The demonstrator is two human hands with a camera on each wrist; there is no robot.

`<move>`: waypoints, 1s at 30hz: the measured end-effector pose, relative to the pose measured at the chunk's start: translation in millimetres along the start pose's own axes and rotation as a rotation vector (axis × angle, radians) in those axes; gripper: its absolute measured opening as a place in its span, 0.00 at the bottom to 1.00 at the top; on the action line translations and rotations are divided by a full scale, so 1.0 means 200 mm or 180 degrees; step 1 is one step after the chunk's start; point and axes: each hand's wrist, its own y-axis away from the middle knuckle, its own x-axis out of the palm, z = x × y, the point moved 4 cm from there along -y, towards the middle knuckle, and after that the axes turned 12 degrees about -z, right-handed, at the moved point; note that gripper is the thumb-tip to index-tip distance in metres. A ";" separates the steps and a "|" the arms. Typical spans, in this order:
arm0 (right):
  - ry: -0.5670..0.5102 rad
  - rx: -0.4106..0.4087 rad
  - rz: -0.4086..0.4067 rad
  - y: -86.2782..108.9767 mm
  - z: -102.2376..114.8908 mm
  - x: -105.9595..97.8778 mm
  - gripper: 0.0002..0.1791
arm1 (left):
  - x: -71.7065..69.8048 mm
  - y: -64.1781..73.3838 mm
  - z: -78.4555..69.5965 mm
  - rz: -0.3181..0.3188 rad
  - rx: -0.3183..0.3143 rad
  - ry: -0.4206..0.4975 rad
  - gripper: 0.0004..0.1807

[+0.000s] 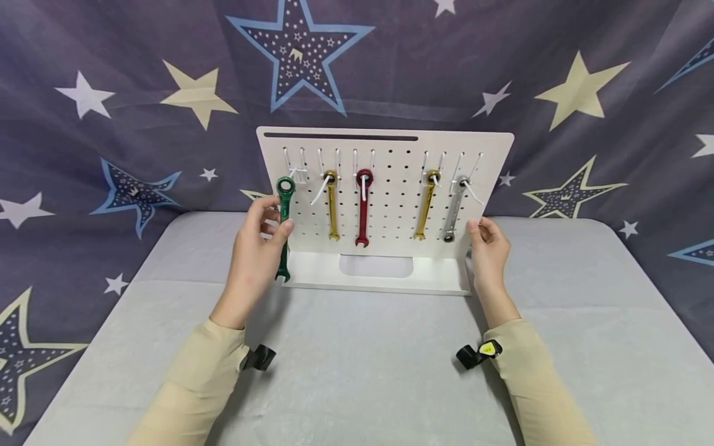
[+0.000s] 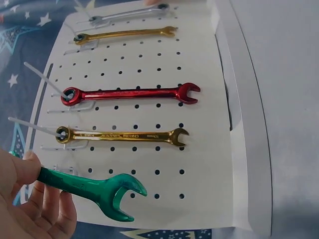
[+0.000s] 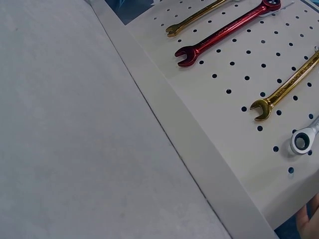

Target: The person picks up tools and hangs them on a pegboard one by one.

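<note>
My left hand (image 1: 251,254) pinches a green combination wrench (image 1: 285,205) by its shaft, thumb in front. The wrench stands upright at the left side of a white pegboard (image 1: 397,204), ring end up and just below a white hook (image 1: 299,172). In the left wrist view the open jaw of the green wrench (image 2: 112,196) points toward the board's base. At the opposite side, my right hand (image 1: 491,255) grips the pegboard's right edge, thumb on the front face and fingers curled behind, partly hidden.
Hanging from white hooks are a gold wrench (image 1: 333,210), a red wrench (image 1: 364,210), another gold wrench (image 1: 426,207) and a silver wrench (image 1: 454,214). The board's base (image 1: 312,272) rests on a grey-covered table (image 1: 362,365). A star-patterned cloth (image 1: 413,74) hangs behind.
</note>
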 end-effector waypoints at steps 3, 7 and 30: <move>-0.0011 -0.0004 -0.0003 0.00 0.00 0.00 0.11 | 0.01 -0.02 0.01 -0.0041 -0.0051 0.0042 0.22; -0.0040 -0.0009 0.0005 0.00 0.00 0.00 0.09 | 0.03 -0.04 0.04 -0.0073 -0.0122 0.0089 0.21; 0.0005 0.0035 0.0002 0.00 0.01 0.00 0.10 | 0.20 -0.16 0.11 -0.0088 -0.0263 0.0301 0.22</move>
